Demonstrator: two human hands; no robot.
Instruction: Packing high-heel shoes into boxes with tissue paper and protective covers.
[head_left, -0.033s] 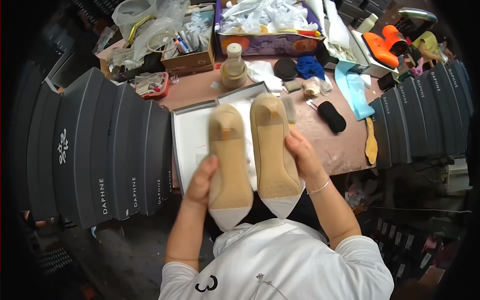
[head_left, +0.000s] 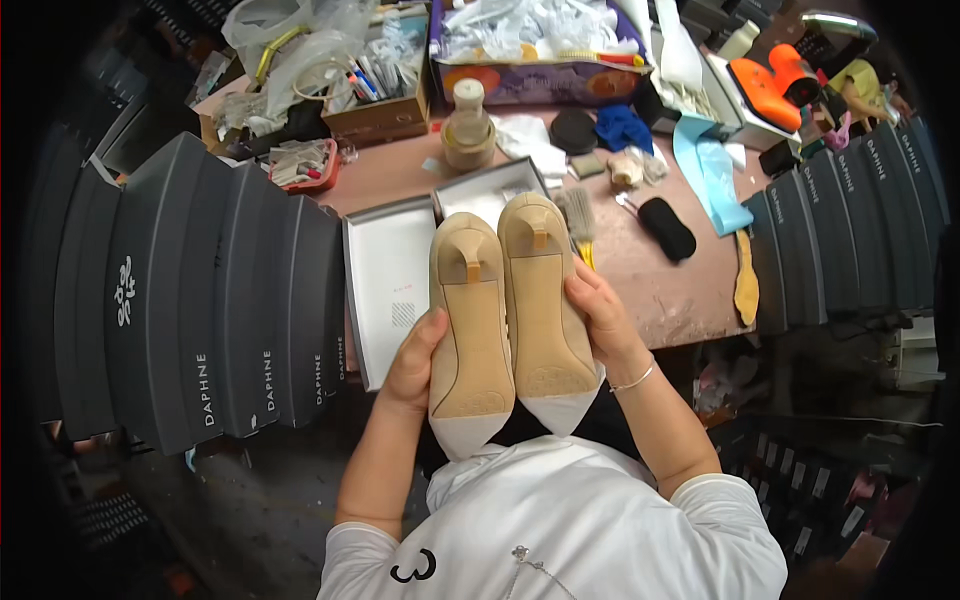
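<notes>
Two beige high-heeled shoes with white pointed toes are held up side by side, soles facing me and toes toward my body. My left hand [head_left: 415, 360] grips the left shoe [head_left: 472, 350] along its outer side, thumb on the sole's edge. Around the outer side of the right shoe [head_left: 545, 310] closes my right hand [head_left: 600, 310], with a bracelet on that wrist. The shoes touch or nearly touch along their inner sides. Behind them on the table lies an open shoebox [head_left: 385, 260] with a white inside, partly hidden by the shoes.
Stacked dark shoeboxes [head_left: 215, 300] stand on the left, and more dark boxes [head_left: 845, 240] on the right. On the pink table [head_left: 690, 310] are a brush [head_left: 577, 215], a black oval pad [head_left: 666, 230], a yellow shoehorn-like piece [head_left: 746, 280] and a bottle [head_left: 467, 125]. A purple carton [head_left: 540, 85] sits behind.
The left shoe has moved right, closing the gap to the right shoe. My left hand has shifted right with it. The right hand and its shoe have barely moved.
</notes>
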